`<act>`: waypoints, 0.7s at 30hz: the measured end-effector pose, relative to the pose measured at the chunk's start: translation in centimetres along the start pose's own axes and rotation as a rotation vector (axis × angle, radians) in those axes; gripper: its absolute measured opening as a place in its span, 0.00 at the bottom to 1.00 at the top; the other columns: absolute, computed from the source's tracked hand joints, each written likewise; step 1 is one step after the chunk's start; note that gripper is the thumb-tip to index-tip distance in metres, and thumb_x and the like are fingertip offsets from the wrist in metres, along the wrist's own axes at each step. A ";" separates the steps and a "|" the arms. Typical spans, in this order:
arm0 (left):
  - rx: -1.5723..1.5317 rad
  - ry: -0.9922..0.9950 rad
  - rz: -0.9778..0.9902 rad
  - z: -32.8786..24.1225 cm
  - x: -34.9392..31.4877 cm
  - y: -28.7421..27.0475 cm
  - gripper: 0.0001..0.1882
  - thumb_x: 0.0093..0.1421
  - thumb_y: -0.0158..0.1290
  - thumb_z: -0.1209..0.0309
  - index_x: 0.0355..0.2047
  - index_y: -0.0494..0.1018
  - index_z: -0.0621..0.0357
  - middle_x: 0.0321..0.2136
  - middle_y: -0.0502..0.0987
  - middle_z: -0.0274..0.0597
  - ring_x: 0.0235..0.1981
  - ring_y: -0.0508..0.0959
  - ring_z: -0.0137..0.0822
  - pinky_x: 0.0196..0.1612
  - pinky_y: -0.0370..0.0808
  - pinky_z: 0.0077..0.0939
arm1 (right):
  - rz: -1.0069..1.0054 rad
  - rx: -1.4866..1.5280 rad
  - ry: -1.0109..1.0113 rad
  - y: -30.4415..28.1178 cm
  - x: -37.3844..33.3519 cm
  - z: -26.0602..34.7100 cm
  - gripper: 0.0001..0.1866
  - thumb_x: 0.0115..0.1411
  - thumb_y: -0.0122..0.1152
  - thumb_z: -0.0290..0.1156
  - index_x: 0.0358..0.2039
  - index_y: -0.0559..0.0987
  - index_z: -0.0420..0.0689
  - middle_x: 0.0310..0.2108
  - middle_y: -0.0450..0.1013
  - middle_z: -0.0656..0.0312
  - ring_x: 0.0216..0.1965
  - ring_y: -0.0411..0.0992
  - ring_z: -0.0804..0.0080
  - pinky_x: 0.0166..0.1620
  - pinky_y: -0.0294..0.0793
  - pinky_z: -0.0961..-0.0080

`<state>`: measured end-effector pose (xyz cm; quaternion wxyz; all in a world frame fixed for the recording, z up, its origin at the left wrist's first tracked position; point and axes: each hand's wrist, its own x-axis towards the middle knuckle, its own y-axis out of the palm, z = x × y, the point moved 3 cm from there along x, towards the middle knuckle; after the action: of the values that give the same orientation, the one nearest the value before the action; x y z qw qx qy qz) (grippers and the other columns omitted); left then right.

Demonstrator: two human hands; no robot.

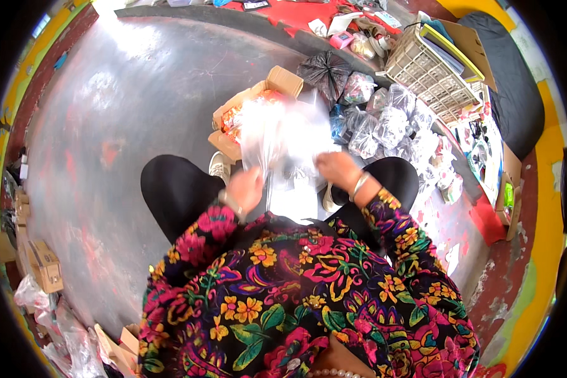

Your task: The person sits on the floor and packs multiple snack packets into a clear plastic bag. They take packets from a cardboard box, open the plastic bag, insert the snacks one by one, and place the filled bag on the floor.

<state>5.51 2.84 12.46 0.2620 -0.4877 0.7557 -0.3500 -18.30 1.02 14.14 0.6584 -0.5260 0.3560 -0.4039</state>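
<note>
We are holding a filmy clear bag [290, 132] between our left hand [244, 190] and right hand [337, 167], each grip seemingly pinching its blurred edge. Behind it, a cardboard box [285, 81] is showing orange packets [232, 120]; glossy bundles [390, 125] are crowding the scuffed grey floor [120, 138] near a latticed crate [420, 74].

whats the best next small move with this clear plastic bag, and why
Probably steady the thin, clear plastic bag and draw it back a little: it is motion-blurred between the left hand and the right hand, and it hides part of the open brown cardboard box with orange contents.
</note>
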 end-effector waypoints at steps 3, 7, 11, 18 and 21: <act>-0.789 -0.273 0.056 3.4 -2.4 1.1 0.05 0.53 0.46 0.74 0.23 0.67 0.63 0.15 0.69 0.37 0.16 0.71 0.28 0.21 0.67 0.20 | -0.112 0.409 0.088 3.4 -2.8 -1.5 0.06 0.44 0.54 0.31 0.23 0.75 0.43 0.24 0.71 0.60 0.25 0.72 0.64 0.28 0.73 0.70; -1.178 -0.454 -0.022 1.1 -2.0 -2.2 0.06 0.55 0.46 0.72 0.25 0.67 0.61 0.14 0.66 0.32 0.16 0.66 0.23 0.24 0.66 0.17 | 0.058 1.041 0.542 0.6 -2.9 -1.7 0.11 0.52 0.51 0.32 0.28 0.74 0.37 0.19 0.71 0.56 0.18 0.72 0.73 0.22 0.71 0.80; -1.321 -0.429 0.057 -0.9 -2.6 -2.9 0.05 0.55 0.48 0.71 0.27 0.68 0.60 0.15 0.65 0.31 0.16 0.65 0.22 0.25 0.66 0.18 | 0.283 0.700 0.291 0.6 -2.5 -2.0 0.13 0.50 0.51 0.36 0.29 0.75 0.40 0.24 0.73 0.55 0.23 0.73 0.64 0.28 0.71 0.72; -0.841 -0.262 0.426 -0.8 -2.9 -0.2 0.09 0.48 0.53 0.70 0.28 0.69 0.61 0.20 0.71 0.35 0.23 0.71 0.26 0.26 0.67 0.20 | 0.062 0.834 0.319 -0.2 7.5 1.3 0.15 0.52 0.50 0.38 0.36 0.74 0.42 0.32 0.73 0.55 0.34 0.72 0.60 0.36 0.71 0.68; -0.476 -0.160 0.388 0.0 -2.4 1.4 0.08 0.49 0.51 0.70 0.26 0.70 0.62 0.19 0.72 0.40 0.23 0.72 0.32 0.27 0.68 0.24 | 0.167 1.424 0.564 7.2 12.9 2.3 0.16 0.52 0.54 0.35 0.40 0.70 0.40 0.35 0.70 0.56 0.34 0.71 0.63 0.36 0.71 0.69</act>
<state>5.68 5.42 11.47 0.2610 -0.4080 0.8723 -0.0673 -9.67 -8.81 6.94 0.7508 0.1760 0.2030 -0.6035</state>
